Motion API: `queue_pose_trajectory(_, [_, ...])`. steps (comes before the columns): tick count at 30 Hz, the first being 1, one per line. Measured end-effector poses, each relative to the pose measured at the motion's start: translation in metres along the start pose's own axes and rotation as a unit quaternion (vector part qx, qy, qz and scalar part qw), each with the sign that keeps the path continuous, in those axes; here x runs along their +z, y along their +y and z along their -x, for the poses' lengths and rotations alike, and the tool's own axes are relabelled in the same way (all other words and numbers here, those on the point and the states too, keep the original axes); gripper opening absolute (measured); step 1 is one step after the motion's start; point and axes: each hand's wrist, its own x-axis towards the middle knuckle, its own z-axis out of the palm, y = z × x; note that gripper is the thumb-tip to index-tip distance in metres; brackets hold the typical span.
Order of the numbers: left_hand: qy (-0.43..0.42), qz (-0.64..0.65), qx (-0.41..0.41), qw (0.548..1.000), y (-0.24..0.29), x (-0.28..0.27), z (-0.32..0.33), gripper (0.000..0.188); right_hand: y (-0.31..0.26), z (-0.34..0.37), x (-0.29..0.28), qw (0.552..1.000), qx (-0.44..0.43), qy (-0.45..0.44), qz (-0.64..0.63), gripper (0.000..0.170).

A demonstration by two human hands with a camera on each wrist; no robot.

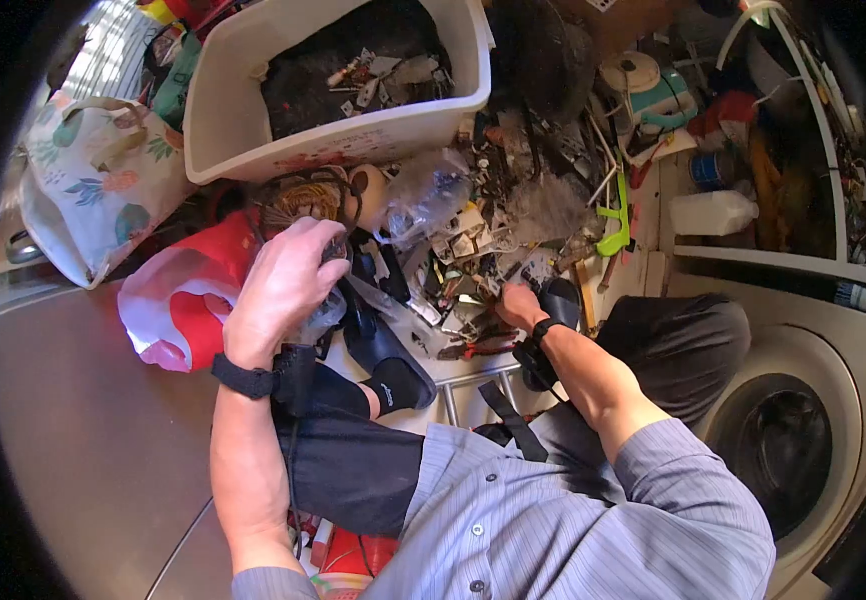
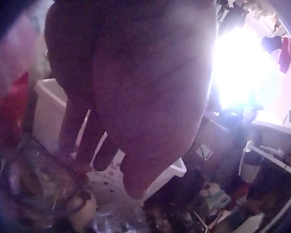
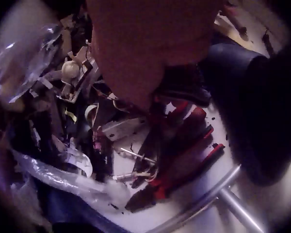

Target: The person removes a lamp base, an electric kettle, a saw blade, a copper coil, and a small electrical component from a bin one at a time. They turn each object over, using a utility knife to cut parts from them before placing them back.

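Observation:
My left hand hovers beside a red-and-white bag, palm down with loosely bent fingers. Nothing shows in its grasp, and the left wrist view has its fingers hanging down in front of the white tub. A dark looped cord and a coil of tan wire lie just beyond it. My right hand reaches down into a heap of small parts and scraps on the floor. Red-and-black-handled pliers lie close below its fingertips. Its fingertips are hidden, so I cannot tell whether they grip anything.
The white tub holds small scraps on a dark lining. Clear plastic bags lie over the heap. A floral bag stands left; a washing machine is right, below a shelf. A metal bar crosses between my shoes.

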Motion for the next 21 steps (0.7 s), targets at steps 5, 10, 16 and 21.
queue_pose_trajectory(5, [0.046, -0.011, 0.056, 0.997, 0.004, -0.010, -0.014, 0.037, -0.025, -0.014, -0.045, 0.995, -0.076, 0.060, 0.036, 0.035])
queue_pose_trajectory(10, [0.045, 0.022, 0.060, 0.997, 0.006, -0.017, -0.025, 0.040, -0.154, 0.012, -0.232, 0.816, -0.356, 0.450, -0.069, 0.032])
queue_pose_trajectory(16, [0.002, 0.036, 0.037, 0.999, -0.020, -0.044, -0.036, 0.045, -0.216, -0.021, -0.333, 0.799, -0.408, 0.442, -0.005, 0.022])
queue_pose_trajectory(21, [-0.084, -0.034, -0.025, 0.996, -0.050, -0.096, -0.088, 0.043, -0.193, -0.099, -0.313, 0.836, -0.443, 0.313, 0.076, 0.021])
